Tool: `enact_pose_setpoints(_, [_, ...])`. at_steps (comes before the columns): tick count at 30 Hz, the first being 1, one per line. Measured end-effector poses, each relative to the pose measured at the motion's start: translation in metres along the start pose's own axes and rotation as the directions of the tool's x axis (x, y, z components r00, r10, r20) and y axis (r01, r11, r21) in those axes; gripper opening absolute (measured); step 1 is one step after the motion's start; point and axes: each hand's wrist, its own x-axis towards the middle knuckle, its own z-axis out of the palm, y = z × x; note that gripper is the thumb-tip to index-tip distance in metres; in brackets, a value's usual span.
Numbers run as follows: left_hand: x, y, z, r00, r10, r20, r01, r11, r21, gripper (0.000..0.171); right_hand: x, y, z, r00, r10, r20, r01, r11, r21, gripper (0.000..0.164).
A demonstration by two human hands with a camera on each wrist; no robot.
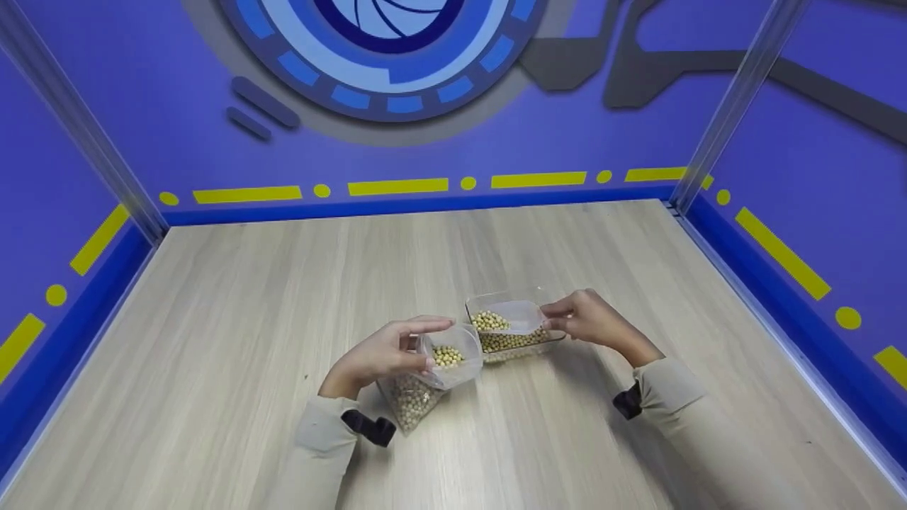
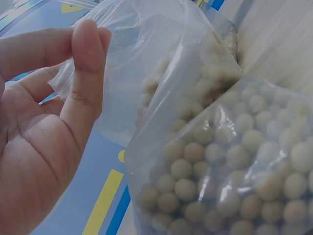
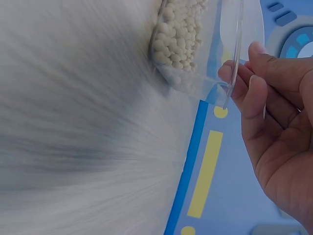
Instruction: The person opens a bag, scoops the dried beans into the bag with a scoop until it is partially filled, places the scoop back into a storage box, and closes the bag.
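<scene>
My left hand (image 1: 382,350) pinches the spread mouth of a clear plastic bag (image 1: 413,404). Round pale beans fill the bag's lower part, and more beans (image 1: 447,355) show through its opening. In the left wrist view the beans bulge against the bag's film (image 2: 215,171). Just to the right, a clear rectangular container (image 1: 521,352) holds a layer of the same beans. My right hand (image 1: 595,319) pinches a translucent white scoop (image 1: 526,316) by its handle end, over the container. Beans (image 1: 489,321) lie at the scoop's front. The right fingertips are close to the container's rim (image 3: 235,58).
A light wood-grain table (image 1: 269,340) lies under everything. Blue-purple panels (image 1: 425,159) with yellow marks enclose it at the back and both sides. Black straps with small cameras (image 1: 370,427) sit at both sleeve cuffs.
</scene>
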Motion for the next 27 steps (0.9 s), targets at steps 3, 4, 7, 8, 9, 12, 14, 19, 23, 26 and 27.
enact_pose_setpoints(3, [0.0, -0.0007, 0.0, 1.0, 0.002, 0.006, -0.002, 1.0, -0.015, 0.062, -0.0004, 0.0012, -0.0006, 1.0, 0.01, 0.005, -0.01, 1.0, 0.009, 0.031])
enact_pose_setpoints(4, [0.0001, -0.0013, 0.0001, 1.0, 0.0, 0.01, 0.0, 0.999, -0.034, 0.062, -0.0006, 0.0015, -0.0008, 1.0, 0.012, 0.005, -0.012, 1.0, 0.013, 0.031])
enact_pose_setpoints(7, [0.0003, -0.0024, 0.0, 1.0, -0.008, 0.022, 0.01, 0.996, -0.092, 0.061, -0.0015, 0.0018, -0.0021, 1.0, 0.016, 0.003, -0.016, 1.0, 0.021, 0.033])
enact_pose_setpoints(8, [0.0002, -0.0027, -0.0002, 1.0, -0.012, 0.025, 0.015, 0.994, -0.109, 0.061, -0.0017, 0.0019, -0.0025, 1.0, 0.015, 0.001, -0.015, 1.0, 0.023, 0.033])
enact_pose_setpoints(9, [0.0002, -0.0028, -0.0001, 0.999, -0.016, 0.028, 0.02, 0.992, -0.125, 0.061, -0.0019, 0.0018, -0.0029, 1.0, 0.016, -0.001, -0.016, 1.0, 0.025, 0.033])
enact_pose_setpoints(12, [0.0001, -0.0021, 0.0001, 0.999, -0.023, 0.027, 0.027, 0.991, -0.128, 0.062, -0.0018, 0.0023, -0.0036, 1.0, 0.014, 0.0, -0.014, 0.999, 0.034, 0.033])
enact_pose_setpoints(14, [-0.0001, -0.0015, 0.0003, 0.999, -0.029, 0.025, 0.032, 0.991, -0.131, 0.062, -0.0019, 0.0028, -0.0038, 1.0, 0.019, 0.002, -0.019, 0.999, 0.04, 0.033])
enact_pose_setpoints(19, [0.0, -0.002, 0.0006, 0.999, -0.037, 0.03, 0.041, 0.987, -0.153, 0.062, -0.0023, 0.0033, -0.0043, 0.999, 0.038, 0.005, -0.038, 0.998, 0.053, 0.033])
enact_pose_setpoints(23, [-0.0001, -0.0028, 0.0006, 0.999, -0.034, 0.029, 0.038, 0.99, -0.139, 0.062, -0.0023, 0.0041, -0.0045, 0.999, 0.032, 0.001, -0.032, 0.998, 0.055, 0.033])
enact_pose_setpoints(26, [-0.0003, -0.0035, 0.0006, 0.999, -0.031, 0.026, 0.034, 0.991, -0.128, 0.062, -0.0025, 0.0042, -0.0046, 1.0, 0.022, 0.001, -0.022, 0.998, 0.051, 0.032])
enact_pose_setpoints(27, [-0.0003, -0.0039, 0.0006, 0.999, -0.031, 0.027, 0.034, 0.991, -0.129, 0.062, -0.0027, 0.0041, -0.0046, 1.0, 0.02, 0.0, -0.02, 0.999, 0.05, 0.032])
